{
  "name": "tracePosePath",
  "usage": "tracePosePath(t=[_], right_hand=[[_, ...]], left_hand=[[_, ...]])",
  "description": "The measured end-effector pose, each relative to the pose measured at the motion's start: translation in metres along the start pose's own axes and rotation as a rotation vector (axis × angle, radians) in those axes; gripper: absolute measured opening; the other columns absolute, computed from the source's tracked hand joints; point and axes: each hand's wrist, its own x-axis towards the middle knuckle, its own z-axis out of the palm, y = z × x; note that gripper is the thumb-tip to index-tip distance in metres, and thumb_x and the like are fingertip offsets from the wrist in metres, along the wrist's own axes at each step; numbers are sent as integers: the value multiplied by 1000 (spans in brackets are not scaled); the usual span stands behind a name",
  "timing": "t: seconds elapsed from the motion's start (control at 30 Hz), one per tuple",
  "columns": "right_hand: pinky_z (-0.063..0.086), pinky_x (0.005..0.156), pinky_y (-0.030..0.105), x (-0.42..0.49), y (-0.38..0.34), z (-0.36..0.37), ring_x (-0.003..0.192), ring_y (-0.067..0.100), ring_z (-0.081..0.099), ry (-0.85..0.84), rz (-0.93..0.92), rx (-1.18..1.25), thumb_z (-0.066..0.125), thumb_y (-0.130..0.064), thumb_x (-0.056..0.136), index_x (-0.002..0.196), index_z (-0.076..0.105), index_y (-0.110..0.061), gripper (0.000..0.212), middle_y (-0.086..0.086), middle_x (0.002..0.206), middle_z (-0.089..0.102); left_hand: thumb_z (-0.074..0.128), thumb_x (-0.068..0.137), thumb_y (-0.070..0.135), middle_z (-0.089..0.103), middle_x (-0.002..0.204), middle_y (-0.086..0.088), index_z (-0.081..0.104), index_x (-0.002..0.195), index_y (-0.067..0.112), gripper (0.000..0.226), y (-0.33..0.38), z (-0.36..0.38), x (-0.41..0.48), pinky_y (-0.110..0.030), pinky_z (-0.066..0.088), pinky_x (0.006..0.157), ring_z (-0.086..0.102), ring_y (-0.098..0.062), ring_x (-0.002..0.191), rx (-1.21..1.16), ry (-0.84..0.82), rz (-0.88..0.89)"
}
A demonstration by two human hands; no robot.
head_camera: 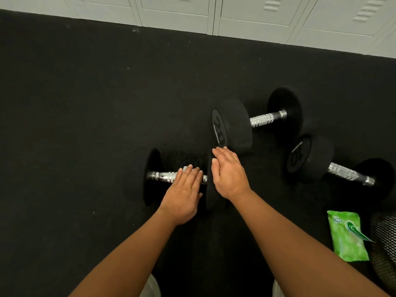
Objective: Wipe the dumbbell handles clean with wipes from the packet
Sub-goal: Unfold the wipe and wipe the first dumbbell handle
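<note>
1. On the black floor (pixel 85 125), three dumbbells lie well short of its far edge, where the lockers (pixel 257 18) stand. The nearest dumbbell (pixel 152 179) is right under the person's hands. A second dumbbell (pixel 233 125) lies just beyond it and a third dumbbell (pixel 310 159) off to the right.
2. The left hand (pixel 182 191) lies flat over the nearest handle (pixel 164 175), fingers straight and close together, gripping nothing.
3. The right hand (pixel 229 174) is likewise flat with fingers straight and together. It is set against that dumbbell's right-hand weight and holds nothing.
4. The packet (pixel 345 236) of wipes, green, lies on the floor near its right side. It is well apart from both hands and just beside a dark mesh basket (pixel 383 243).
5. My reading: with no wipe in either hand or anywhere on the floor, the wiping looks not yet begun. A wipe must first be drawn from the packet, and all three handles seem left to do.
6. Hard to make out:
   - whether the packet's flap is lifted
   - whether any handle is already clean
   - whether the left palm presses the handle or only hovers on it
7. The right weight of the nearest dumbbell is mostly hidden behind the hands. The basket is cut off at the edge of view.
</note>
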Motion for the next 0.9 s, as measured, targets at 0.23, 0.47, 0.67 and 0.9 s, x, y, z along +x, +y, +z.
tracePosePath(t=[0.23, 0.47, 0.67, 0.9], right_hand=[[23, 116, 32, -4, -1, 3, 139, 20, 30, 8, -4, 16, 25, -33, 95, 138, 46, -7, 54, 8, 142, 47], [21, 115, 29, -1, 0, 1, 139, 20, 29, -3, 2, 5, 33, -28, 100, 138, 45, -7, 45, 8, 143, 46], [24, 116, 31, -5, -1, 3, 139, 20, 31, 6, -6, 2, 22, -36, 95, 137, 46, -7, 57, 8, 142, 47], [21, 116, 30, 2, 0, 2, 140, 18, 28, -10, 8, 1, 34, -26, 101, 139, 44, -8, 44, 7, 144, 44]], left_hand=[[27, 98, 32, 15, 158, -9, 4, 150, 7, 62, -16, -10, 5, -43, -1, 120, 6, -23, 147, 0, -66, -50], [49, 83, 12, 13, 157, -19, -3, 145, -4, 82, 13, -7, 5, -41, 0, 119, 5, -28, 146, -12, 7, 22], [59, 77, 10, 16, 156, -15, -2, 147, 1, 93, -5, 2, -21, -43, 17, 117, 12, -24, 145, -111, 29, 112], [38, 90, 17, -4, 158, -17, -18, 140, 0, 77, -5, -12, 6, -42, -4, 119, -6, -28, 146, 15, -57, 14]])
